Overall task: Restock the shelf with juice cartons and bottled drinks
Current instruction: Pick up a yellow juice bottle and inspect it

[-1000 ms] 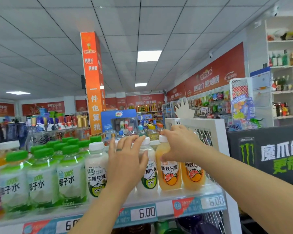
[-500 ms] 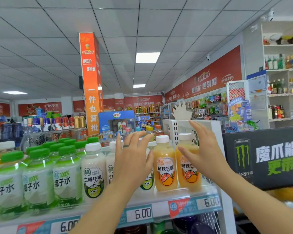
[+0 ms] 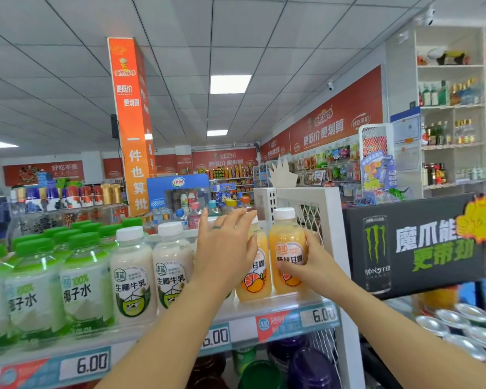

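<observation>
On the top shelf (image 3: 278, 306) two orange juice bottles with white caps stand at the right end. My right hand (image 3: 312, 266) wraps around the lower part of the rightmost orange bottle (image 3: 288, 242), thumb on its label. My left hand (image 3: 225, 248) is flat with fingers spread, against the left side of the other orange bottle (image 3: 254, 284), and hides a white bottle behind it. Both orange bottles stand upright on the shelf.
Left of my hands stand coconut milk bottles (image 3: 132, 273) and green-capped coconut water bottles (image 3: 82, 279). A white mesh end panel (image 3: 309, 200) closes the shelf on the right. Beyond it sit a black Monster box (image 3: 413, 248) and cans (image 3: 460, 327). Purple bottles (image 3: 306, 366) fill the shelf below.
My right hand left the bottle cap, opened, then dropped and closed around the rightmost orange bottle. My left hand slid right from the white bottle to the other orange bottle.
</observation>
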